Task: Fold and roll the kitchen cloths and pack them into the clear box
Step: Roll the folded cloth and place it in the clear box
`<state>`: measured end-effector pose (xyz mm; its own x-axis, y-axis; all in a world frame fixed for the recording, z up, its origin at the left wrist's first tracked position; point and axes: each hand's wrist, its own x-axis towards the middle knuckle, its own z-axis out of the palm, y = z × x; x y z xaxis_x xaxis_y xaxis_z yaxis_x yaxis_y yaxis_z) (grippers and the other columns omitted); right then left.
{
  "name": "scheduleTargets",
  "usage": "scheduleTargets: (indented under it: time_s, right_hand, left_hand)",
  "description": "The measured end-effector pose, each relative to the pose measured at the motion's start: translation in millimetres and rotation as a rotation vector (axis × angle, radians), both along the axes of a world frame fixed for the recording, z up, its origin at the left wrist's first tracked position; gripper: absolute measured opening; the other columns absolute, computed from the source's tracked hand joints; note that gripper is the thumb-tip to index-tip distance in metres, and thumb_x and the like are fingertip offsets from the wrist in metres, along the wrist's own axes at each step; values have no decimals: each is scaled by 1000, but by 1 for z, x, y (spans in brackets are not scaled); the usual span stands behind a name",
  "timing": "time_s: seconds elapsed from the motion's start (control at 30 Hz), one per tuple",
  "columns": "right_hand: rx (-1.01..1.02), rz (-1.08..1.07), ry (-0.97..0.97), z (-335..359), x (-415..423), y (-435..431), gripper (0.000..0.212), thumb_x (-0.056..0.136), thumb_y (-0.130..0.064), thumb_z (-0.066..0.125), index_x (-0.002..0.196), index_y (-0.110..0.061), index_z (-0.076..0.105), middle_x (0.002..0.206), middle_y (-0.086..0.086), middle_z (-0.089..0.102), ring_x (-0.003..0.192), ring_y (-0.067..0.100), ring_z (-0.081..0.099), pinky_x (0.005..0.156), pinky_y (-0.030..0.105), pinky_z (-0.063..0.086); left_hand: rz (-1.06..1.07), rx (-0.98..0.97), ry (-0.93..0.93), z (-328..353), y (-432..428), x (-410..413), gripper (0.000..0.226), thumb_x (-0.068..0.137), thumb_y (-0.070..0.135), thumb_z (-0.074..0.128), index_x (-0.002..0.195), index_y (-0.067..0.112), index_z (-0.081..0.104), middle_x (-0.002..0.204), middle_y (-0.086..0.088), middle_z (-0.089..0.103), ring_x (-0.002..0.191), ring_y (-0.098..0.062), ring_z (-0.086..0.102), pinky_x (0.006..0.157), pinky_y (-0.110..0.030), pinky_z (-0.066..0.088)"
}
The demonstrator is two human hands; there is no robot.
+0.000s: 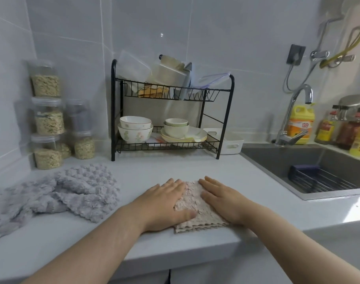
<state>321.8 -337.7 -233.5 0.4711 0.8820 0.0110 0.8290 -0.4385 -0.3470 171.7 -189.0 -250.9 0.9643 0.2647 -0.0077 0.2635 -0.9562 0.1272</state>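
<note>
A beige textured kitchen cloth [194, 203] lies folded into a narrow strip on the white counter, near its front edge. My left hand [164, 203] rests flat on the cloth's left side, fingers spread, thumb across the fabric. My right hand [222, 199] lies flat on its right side. Both palms press down; neither grips it. A crumpled grey fluffy cloth [58, 193] lies in a heap to the left. A clear plastic box [134, 66] sits tilted on the top shelf of the black dish rack [228, 111].
The rack holds bowls [135, 130] and plates at the back. Stacked jars of grain [48, 119] stand at the left wall. A white basket [232, 142] sits beside the rack. The dark sink [298, 165], tap [294, 117] and bottles fill the right.
</note>
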Motion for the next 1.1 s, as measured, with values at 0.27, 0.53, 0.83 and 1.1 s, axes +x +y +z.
scheduleTargets:
  time_s: [0.27,0.53,0.83,1.1]
  right_hand:
    - [56,-45,41,-9,8,-1,64,99,-50,41,155,-29,18,163,-10,11,149,11,15,120,29,11]
    - [587,-190,608,-12,15,-12,54,89,-34,55,141,-31,43,144,-5,46,122,14,51,101,35,43]
    - [903,-228,995,-7,24,-10,21,96,-27,50,105,-12,64,104,13,68,79,21,62,76,32,48]
    - [740,-235,936,-1,4,24,37,94,-39,57,88,-4,65,72,10,58,56,19,53,55,29,47]
  left_hand:
    - [33,-58,92,8,-8,-5,124,58,98,18,153,24,-12,161,5,-14,148,-11,-11,121,-37,-1]
    - [174,-291,-63,44,2,54,11,91,23,57,95,16,64,107,-9,66,89,-17,58,76,-27,43]
    - [273,-740,-193,59,5,35,18,75,-6,57,83,9,63,76,-10,61,70,-22,58,57,-26,44]
    - [379,-1486,-722,18,23,14,35,85,-17,52,115,1,58,107,-25,69,98,-41,67,84,-52,55]
